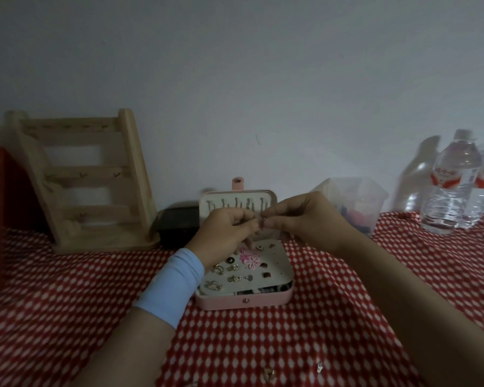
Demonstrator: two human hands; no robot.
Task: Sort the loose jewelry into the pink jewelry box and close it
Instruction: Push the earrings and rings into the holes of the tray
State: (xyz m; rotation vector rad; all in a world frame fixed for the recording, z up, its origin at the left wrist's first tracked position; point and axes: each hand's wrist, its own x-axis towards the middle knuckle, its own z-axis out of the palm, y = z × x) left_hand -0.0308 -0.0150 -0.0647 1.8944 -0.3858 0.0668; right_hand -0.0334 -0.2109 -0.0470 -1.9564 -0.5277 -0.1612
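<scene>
One wooden stand (78, 180) is set at far L. Left hand (224, 233) is raised over the open pink jewelry box (243, 301) on the surface (263, 339). A small piece (261, 223), too small to identify, is pinched betw. its fingertips & those of the right hand (305, 219). Sorting is judged underway, lid not yet shut. Next, the piece prob. needs to be seated in the insert (274, 255) w/ a fine grip. Loose jewelry (319, 367) is seen at front R.
</scene>
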